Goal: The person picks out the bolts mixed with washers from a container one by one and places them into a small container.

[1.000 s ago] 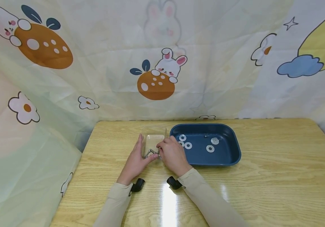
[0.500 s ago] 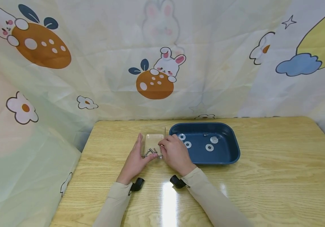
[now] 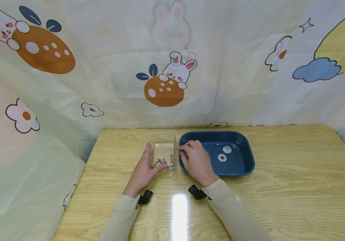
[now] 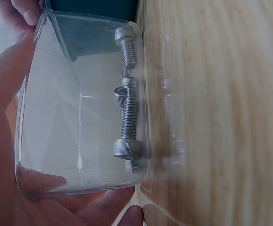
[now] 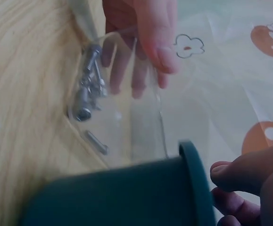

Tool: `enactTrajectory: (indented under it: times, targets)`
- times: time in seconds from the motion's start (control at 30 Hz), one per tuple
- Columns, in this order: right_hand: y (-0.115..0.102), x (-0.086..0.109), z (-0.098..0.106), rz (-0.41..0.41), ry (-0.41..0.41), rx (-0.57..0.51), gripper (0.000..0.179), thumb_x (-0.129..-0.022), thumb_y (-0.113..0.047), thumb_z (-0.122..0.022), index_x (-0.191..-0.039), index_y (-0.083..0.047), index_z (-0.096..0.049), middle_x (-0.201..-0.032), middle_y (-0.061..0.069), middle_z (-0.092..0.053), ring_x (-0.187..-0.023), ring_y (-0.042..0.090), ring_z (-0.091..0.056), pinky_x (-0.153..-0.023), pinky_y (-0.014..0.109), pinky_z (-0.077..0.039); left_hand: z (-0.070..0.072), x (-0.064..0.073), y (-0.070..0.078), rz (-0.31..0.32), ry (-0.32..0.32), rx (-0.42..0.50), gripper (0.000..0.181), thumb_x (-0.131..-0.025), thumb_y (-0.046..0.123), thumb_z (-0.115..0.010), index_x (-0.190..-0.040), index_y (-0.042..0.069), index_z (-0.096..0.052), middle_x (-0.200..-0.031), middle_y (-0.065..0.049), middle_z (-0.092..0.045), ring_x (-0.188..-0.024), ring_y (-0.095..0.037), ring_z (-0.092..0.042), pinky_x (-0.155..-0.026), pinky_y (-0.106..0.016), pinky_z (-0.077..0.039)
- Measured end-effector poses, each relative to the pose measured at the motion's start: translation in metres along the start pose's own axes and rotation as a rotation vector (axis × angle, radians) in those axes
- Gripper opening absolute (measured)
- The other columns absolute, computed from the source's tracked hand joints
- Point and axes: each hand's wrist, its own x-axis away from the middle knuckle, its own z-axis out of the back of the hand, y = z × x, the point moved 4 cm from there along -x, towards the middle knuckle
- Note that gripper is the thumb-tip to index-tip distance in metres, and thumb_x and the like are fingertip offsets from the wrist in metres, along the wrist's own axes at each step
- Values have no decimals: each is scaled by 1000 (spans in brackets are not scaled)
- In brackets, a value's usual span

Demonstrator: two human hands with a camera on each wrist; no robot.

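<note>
A clear plastic box [image 3: 164, 148] stands on the table, with several silver socket-head bolts [image 4: 129, 117] lying on its bottom. My left hand [image 3: 142, 172] holds this box, fingers along its left side and thumb over the front rim. Just right of the box is a dark blue tray [image 3: 220, 171]. Over the tray's left rim hovers my right hand [image 3: 197, 162]; in the right wrist view its thumb [image 5: 237, 175] and fingers are slightly apart, with nothing visible between them. Inside the tray lie flat washers [image 3: 222, 157] and a small screw [image 3: 218, 144]; my right hand hides its left part.
The wooden table [image 3: 292, 184] extends to the right and toward the front. A patterned cloth [image 3: 115, 73] hangs behind the table and down its left side. The tray's raised wall stands beside the box.
My right hand has moved right, from inside the clear box to over the tray's left rim. A bolt now lies by itself at the box's right side. The left hand stays put.
</note>
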Motion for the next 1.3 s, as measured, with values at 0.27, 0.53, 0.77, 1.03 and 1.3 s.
enactTrajectory:
  times: [0.27,0.53,0.77,1.03,1.3]
  targets:
    - [20,-4,13,-58,5,-16,10,-92,-10,-73,-100,-11,-79,-97,5,-66,-86,21,-54,-56,29,-46,-1,-5,-2,-3,14,10,114,-86,57,-74,-163,20,1,-167,1,-14,-149,-32,-26,-116,-58,-26]
    - [34,-3,23,-104,22,-21,11,-93,-10,-73,-102,-9,-79,-99,9,-67,-89,26,-56,-59,34,-51,0,-2,-4,-3,13,12,113,-86,56,-74,-163,25,2,-167,4,-13,-149,-33,-23,-116,-59,-24]
    - [46,-2,27,-138,0,-17,15,-91,-11,-75,-105,-6,-77,-103,12,-68,-93,29,-57,-69,42,-54,1,-1,-3,-4,16,6,113,-86,56,-74,-164,20,0,-167,2,-14,-149,-34,-23,-116,-60,-24]
    - [57,3,28,-219,-43,8,20,-92,-13,-73,-111,-6,-75,-112,15,-67,-100,33,-56,-76,48,-55,2,-1,-5,-28,6,4,112,-87,55,-74,-163,22,2,-167,3,-13,-150,-33,-20,-116,-59,-23]
    - [64,9,27,-311,-131,41,32,-92,-16,-74,-121,-3,-70,-118,20,-64,-105,36,-54,-87,51,-51,3,-1,-8,-53,0,12,113,-87,54,-74,-163,22,1,-167,1,-14,-150,-33,-20,-117,-57,-23]
